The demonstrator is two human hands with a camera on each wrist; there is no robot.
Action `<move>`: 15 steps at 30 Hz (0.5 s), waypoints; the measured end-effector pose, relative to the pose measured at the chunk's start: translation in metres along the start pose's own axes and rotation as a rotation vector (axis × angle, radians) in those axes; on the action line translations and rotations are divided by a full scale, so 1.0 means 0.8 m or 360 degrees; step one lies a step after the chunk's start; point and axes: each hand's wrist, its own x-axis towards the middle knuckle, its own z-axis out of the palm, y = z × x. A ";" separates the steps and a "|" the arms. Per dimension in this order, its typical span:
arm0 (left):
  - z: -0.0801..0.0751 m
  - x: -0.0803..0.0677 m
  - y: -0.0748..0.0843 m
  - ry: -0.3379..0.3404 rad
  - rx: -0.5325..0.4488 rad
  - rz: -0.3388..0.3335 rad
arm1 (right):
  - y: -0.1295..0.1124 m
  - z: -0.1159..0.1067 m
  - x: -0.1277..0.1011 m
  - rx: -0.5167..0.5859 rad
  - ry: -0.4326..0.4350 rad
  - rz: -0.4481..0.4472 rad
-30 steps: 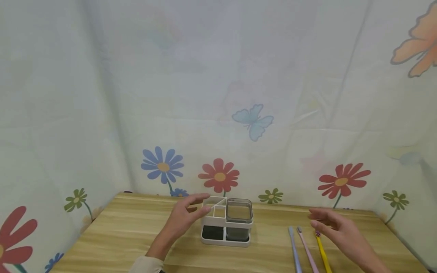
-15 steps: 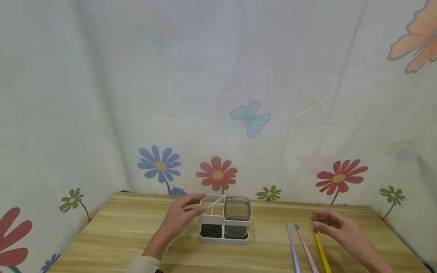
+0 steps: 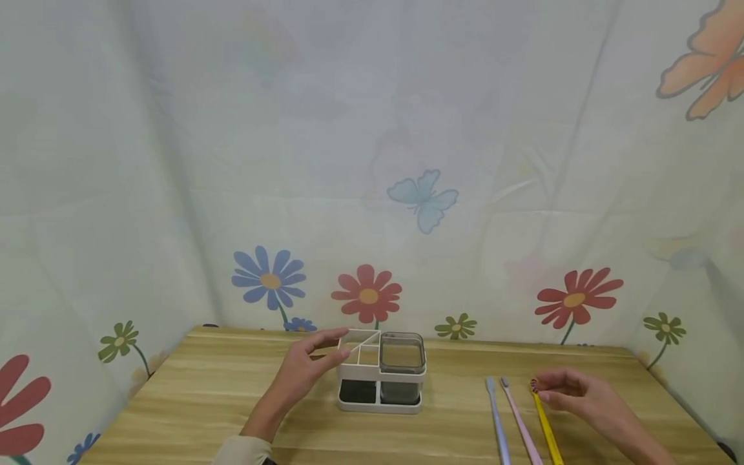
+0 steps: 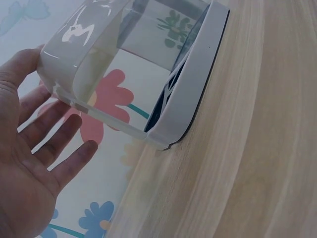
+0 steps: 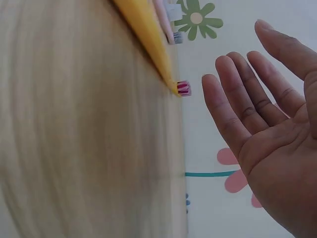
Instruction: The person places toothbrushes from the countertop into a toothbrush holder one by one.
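Observation:
A white toothbrush holder point(image 3: 380, 407) with divided compartments and a grey see-through cup point(image 3: 402, 354) stands at the middle of the table. My left hand point(image 3: 301, 369) grips its upper left end, thumb against the near side and index finger at the back corner; in the left wrist view the other fingers point(image 4: 69, 163) are spread loosely. A yellow toothbrush point(image 3: 546, 426) lies flat on the right, its striped bristles right at the fingertips of my right hand point(image 3: 587, 397). In the right wrist view that hand's fingers point(image 5: 230, 94) are extended and hold nothing.
A pink toothbrush point(image 3: 522, 423) and a blue toothbrush point(image 3: 498, 420) lie side by side left of the yellow one. The wood-grain table point(image 3: 244, 368) ends at a white curtain point(image 3: 302, 142) printed with flowers and butterflies.
My right hand has lowered and closed in on the yellow toothbrush's head, its thumb and fingers drawing nearer together. My left hand has stayed at the holder. The head view has shifted slightly.

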 end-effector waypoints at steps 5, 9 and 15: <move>-0.001 -0.001 0.000 -0.0008 0.0001 0.0005 | 0.007 0.000 0.002 -0.0117 0.0036 0.0048; -0.001 0.000 -0.001 -0.0011 -0.0007 0.0008 | 0.013 -0.001 0.005 -0.0212 0.0040 0.0094; -0.001 -0.001 -0.001 -0.0007 -0.0016 0.0004 | 0.023 -0.002 0.010 -0.0269 -0.0041 0.0068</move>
